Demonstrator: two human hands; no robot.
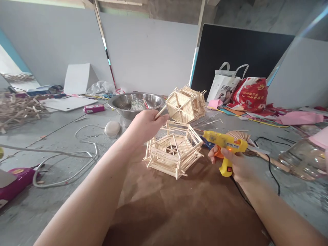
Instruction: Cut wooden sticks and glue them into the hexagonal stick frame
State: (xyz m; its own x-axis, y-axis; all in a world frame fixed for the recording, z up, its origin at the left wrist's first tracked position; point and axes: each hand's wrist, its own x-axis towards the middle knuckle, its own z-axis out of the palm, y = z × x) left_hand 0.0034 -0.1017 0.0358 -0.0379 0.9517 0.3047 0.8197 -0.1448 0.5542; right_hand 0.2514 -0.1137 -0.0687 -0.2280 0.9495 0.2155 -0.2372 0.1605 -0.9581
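- Pale panels (148, 51) and one black panel (235, 58) stand behind a cluttered grey work surface (77, 133), where a white bag (221, 87) and a red bag (249, 94) sit at the far right.
- Left hand (146, 124): thumb and fingers pinch a thin wooden stick (160, 112), raised above the near stick frame's left rear side.
- Right hand (237, 164): fingers wrap the grip of a yellow glue gun (217, 138), an orange light glowing on its body, nozzle pointed leftward near the frame.
- Between the hands, the six-sided stick frame (184, 139) rests on brown sheeting (164, 208).
- Just behind it sits a second stick structure (182, 105), beside a metal bowl (119, 110).
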